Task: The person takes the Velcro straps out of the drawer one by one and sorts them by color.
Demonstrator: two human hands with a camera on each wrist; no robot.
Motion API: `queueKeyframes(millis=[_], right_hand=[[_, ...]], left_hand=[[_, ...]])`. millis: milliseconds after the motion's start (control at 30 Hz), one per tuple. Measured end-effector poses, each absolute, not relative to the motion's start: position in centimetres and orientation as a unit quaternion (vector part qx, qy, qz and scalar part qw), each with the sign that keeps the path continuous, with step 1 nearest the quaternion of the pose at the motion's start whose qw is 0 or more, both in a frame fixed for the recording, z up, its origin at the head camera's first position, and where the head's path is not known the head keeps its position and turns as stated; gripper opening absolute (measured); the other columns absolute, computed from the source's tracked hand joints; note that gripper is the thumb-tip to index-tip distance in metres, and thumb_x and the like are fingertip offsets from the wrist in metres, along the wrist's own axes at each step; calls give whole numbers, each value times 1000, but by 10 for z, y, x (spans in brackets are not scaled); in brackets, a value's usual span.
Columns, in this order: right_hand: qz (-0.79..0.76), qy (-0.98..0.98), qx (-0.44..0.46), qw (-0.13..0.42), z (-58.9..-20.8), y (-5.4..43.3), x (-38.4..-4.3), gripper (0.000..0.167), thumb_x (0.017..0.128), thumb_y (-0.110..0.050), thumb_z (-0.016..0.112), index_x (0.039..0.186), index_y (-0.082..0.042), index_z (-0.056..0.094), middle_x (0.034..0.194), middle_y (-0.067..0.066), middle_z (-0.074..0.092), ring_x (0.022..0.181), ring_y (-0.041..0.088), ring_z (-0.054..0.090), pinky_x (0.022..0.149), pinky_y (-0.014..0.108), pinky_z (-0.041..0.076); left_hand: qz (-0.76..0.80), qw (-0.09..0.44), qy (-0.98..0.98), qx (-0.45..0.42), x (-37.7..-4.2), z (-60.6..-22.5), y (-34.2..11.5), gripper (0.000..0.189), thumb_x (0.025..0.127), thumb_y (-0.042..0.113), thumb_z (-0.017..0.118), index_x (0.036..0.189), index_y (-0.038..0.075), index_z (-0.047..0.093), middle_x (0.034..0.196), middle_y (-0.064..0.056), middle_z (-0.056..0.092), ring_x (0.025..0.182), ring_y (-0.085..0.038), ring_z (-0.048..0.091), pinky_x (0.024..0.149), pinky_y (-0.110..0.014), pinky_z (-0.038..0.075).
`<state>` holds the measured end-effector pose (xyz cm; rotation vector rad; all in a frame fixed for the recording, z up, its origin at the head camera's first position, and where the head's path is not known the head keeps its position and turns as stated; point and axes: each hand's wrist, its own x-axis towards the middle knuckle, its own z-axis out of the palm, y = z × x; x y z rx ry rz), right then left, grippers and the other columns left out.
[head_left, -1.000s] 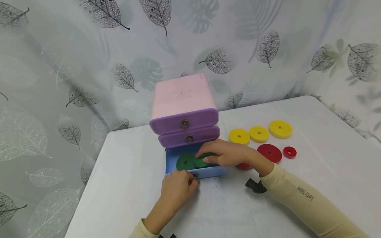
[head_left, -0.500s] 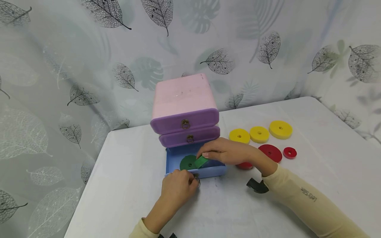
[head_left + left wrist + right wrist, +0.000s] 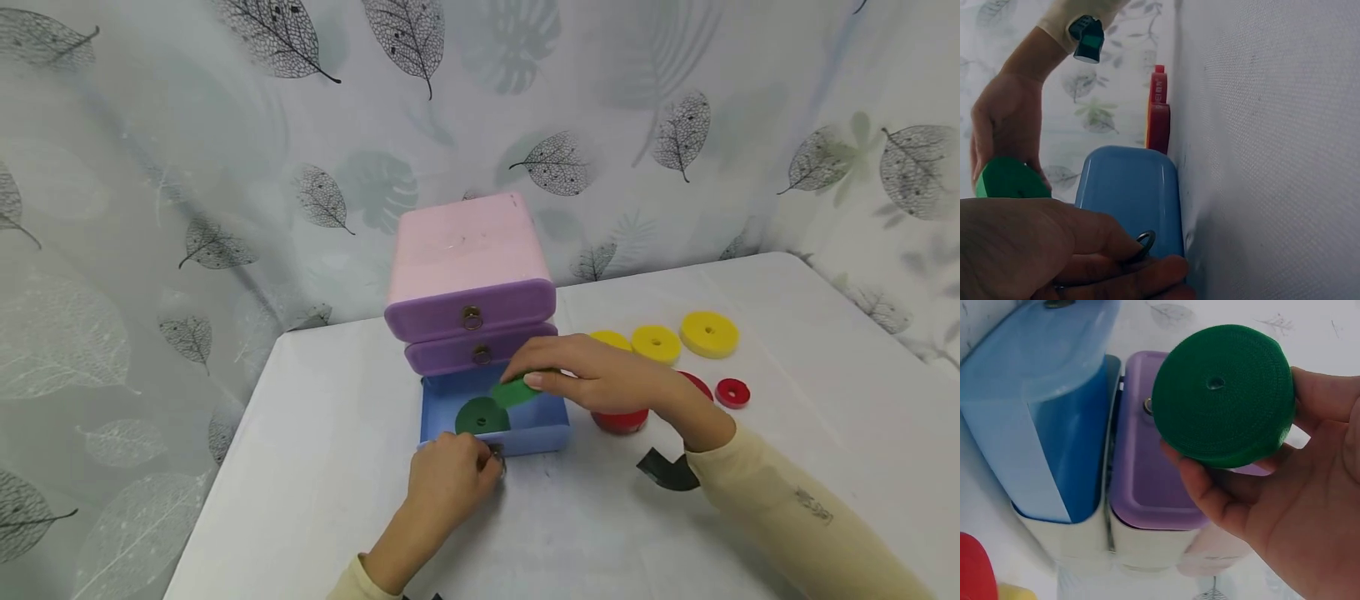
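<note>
In the head view a small drawer cabinet [image 3: 465, 246] with a pink top has its lowest, blue drawer [image 3: 536, 439] pulled out. My left hand [image 3: 452, 477] is at the drawer's front, thumb and fingers pinching its metal ring pull [image 3: 1149, 237]. Just above the drawer's right side, my right hand [image 3: 592, 372] grips a green roll of hook-and-loop tape [image 3: 1222, 394] by its edge, tilted. The right wrist view shows this roll's coiled face and small centre hole. Another green roll [image 3: 480, 415] lies flat inside the drawer, partly hidden by the front wall.
Right of the cabinet, yellow rolls [image 3: 708, 335] and red rolls [image 3: 732, 392] lie on the white table [image 3: 300, 467]; my right arm covers some of them. Two purple drawers [image 3: 472, 310] above the blue one are closed. A leaf-patterned curtain [image 3: 450, 125] hangs behind.
My right hand has lifted the green roll from inside the drawer, up and slightly right. The other green roll has shifted slightly right in the drawer. My left hand stays at the ring pull.
</note>
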<state>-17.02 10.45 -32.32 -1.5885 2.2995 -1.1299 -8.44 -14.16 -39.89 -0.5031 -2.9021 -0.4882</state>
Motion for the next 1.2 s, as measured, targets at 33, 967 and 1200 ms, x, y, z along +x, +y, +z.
queueKeyframes(millis=[33,967,1200], right_hand=[[-371,762,-528,56,-322,105,-170,27,109,-14,53,131,-11,68,128,-7,64,114,13,59,97,37,51],[-387,816,-425,-62,-326,130,-154,54,90,-28,84,137,-11,64,130,-5,66,114,10,62,93,41,54],[-414,805,-415,-89,-331,139,-150,42,90,-19,83,128,-14,68,133,-3,65,118,13,62,94,33,54]], left_hand=[[-162,79,-969,-167,-84,-399,-142,47,82,19,73,48,24,42,46,14,31,46,-8,36,39,-30,30],[-172,61,-972,-150,-72,-400,-149,42,82,19,71,49,25,45,48,14,35,48,-8,38,40,-30,31],[-174,62,-972,-147,-71,-400,-148,42,82,18,71,49,25,45,48,14,35,48,-8,38,40,-30,31]])
